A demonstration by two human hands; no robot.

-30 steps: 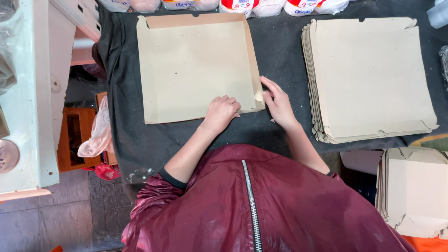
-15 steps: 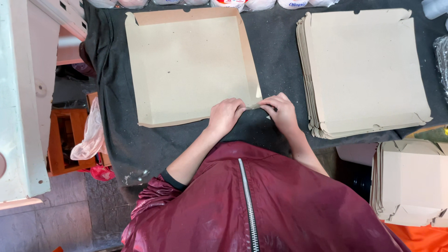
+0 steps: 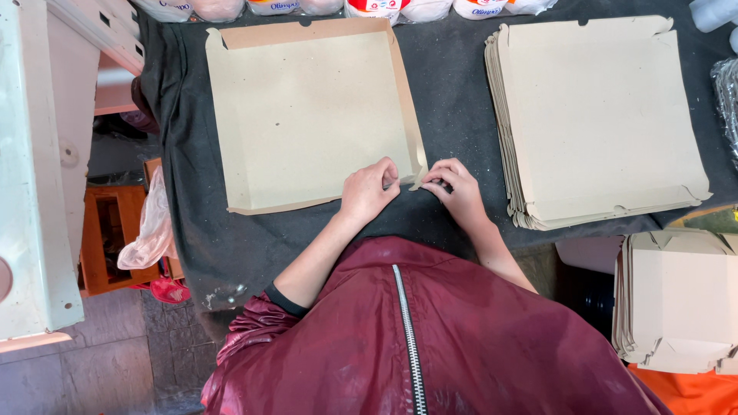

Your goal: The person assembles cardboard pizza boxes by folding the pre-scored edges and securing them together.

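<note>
Since a second ago your right hand (image 3: 455,188) has drawn in from the sheet's right edge to its near right corner, and your left hand (image 3: 369,190) has slid right to meet it, so both hands now sit close together there.

The flat cardboard box blank (image 3: 307,115) lies in the upper middle of the frame on a dark grey cloth-covered table (image 3: 453,100). Its far and right edges are already folded up into low walls. Your left hand presses flat on the blank's near right corner, fingers spread on the card. Your right hand pinches the small corner flap (image 3: 421,170) between thumb and fingertips, just beside your left.

You appear to be at the corner-forming step: locking the right wall to the near edge. The next move likely calls for tucking that flap inward while your left hand keeps the base from lifting.

To the right of the frame rests a stack of unfolded blanks (image 3: 600,115). At lower right sits a pile of folded boxes (image 3: 680,300). Your dark red zip jacket (image 3: 430,338) fills the bottom.
</note>
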